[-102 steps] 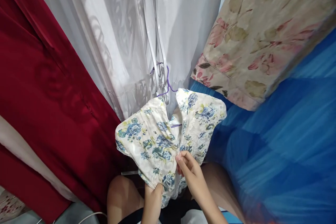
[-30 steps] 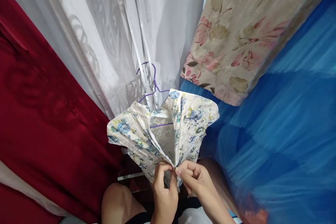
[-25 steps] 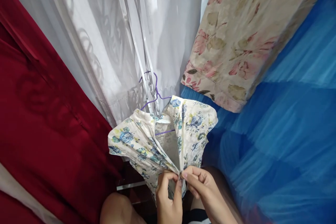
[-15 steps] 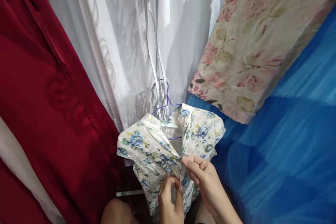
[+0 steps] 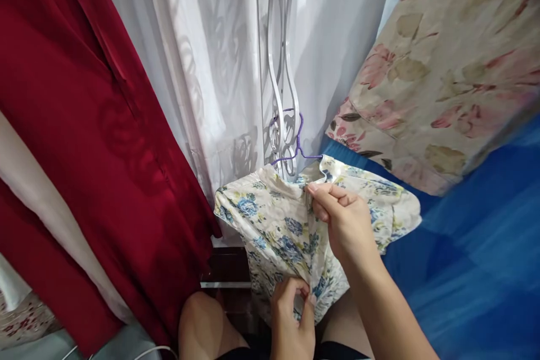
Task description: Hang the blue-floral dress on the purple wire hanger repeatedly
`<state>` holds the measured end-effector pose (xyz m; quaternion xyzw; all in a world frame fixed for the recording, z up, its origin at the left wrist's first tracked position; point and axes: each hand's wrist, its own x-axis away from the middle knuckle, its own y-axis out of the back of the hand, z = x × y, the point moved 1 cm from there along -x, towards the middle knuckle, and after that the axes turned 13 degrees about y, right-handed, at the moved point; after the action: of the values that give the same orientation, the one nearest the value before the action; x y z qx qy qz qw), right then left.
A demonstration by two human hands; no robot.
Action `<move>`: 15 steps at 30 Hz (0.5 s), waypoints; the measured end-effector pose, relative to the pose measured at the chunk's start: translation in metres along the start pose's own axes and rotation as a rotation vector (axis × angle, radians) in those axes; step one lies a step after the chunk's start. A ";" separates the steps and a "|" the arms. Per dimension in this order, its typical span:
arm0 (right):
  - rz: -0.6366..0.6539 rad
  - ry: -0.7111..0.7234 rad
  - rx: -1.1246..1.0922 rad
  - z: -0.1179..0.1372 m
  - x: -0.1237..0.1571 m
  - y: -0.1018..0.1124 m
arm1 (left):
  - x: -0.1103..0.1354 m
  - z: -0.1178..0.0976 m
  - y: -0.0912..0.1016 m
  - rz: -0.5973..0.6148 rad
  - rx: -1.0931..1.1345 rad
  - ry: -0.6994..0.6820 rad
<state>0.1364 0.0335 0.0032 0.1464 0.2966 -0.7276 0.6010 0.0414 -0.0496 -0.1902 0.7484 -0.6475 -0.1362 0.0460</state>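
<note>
A white dress or blouse with blue and yellow flowers (image 5: 278, 230) hangs in front of me on a purple hanger (image 5: 299, 143), whose hook is at a white metal stand (image 5: 291, 67). My right hand (image 5: 337, 208) pinches the garment's front edge at the neckline, thumb against fingers. Lower on the same front opening, my left hand (image 5: 293, 309) pinches the cloth near the zipper or placket line; the exact fastening is too small to make out. Between the two hands the front edges lie together.
A long red garment (image 5: 139, 180) hangs at the left. White curtains (image 5: 211, 67) fall behind the stand. To the right are a cream cloth with pink flowers (image 5: 405, 101) and blue tulle (image 5: 464, 247). My bare knee (image 5: 206, 326) shows below.
My right hand has moved up along the front opening to the neckline, and the gap there has closed. My left hand still pinches lower down. The view has shifted slightly.
</note>
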 end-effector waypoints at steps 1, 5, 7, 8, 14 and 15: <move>-0.002 -0.005 -0.004 -0.001 0.003 0.001 | 0.001 0.001 0.000 0.007 0.001 0.008; 0.000 -0.045 -0.026 -0.003 0.022 0.006 | -0.003 -0.009 0.009 0.013 0.104 0.048; 0.012 -0.059 -0.031 -0.002 0.031 0.009 | -0.011 -0.029 0.022 -0.039 0.169 0.044; 0.014 -0.063 -0.032 0.000 0.035 0.011 | -0.016 -0.044 0.031 -0.084 0.185 0.012; -0.023 -0.066 -0.077 0.009 0.051 0.022 | -0.066 -0.147 0.069 -0.126 -0.046 -0.474; -0.031 -0.071 -0.084 0.008 0.054 0.024 | -0.071 -0.157 0.069 -0.085 -0.114 -0.504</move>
<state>0.1481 -0.0168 -0.0276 0.0905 0.3074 -0.7283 0.6057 0.0078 -0.0074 -0.0120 0.7135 -0.5978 -0.3565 -0.0802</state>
